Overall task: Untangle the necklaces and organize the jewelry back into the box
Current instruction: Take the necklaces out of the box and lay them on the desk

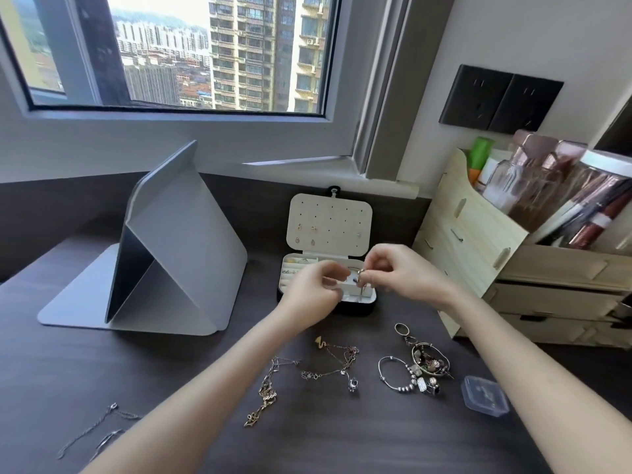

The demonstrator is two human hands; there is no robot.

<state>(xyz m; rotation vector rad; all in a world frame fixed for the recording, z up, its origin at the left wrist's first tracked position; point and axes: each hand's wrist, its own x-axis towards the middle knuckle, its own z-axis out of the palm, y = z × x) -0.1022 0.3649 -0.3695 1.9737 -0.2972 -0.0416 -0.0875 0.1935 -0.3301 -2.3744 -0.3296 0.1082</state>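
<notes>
Above the open jewelry box [330, 217] near the desk's [342, 439] far edge, my right hand [396, 273] pinches a small jewelry piece [359, 276], with my left hand [313, 287] curled just beside it.

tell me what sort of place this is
Probably a home dressing table in a high-rise flat: an open jewelry box, a wooden organizer holding cosmetics, and a window facing apartment towers.

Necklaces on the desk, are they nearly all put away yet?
Not nearly. Done: a few earrings sit pinned in the jewelry box lid. In hand: the left hand and right hand pinch a small piece over the box. Left: tangled necklaces, a pile of bangles and a loose chain lie out on the desk.
</notes>
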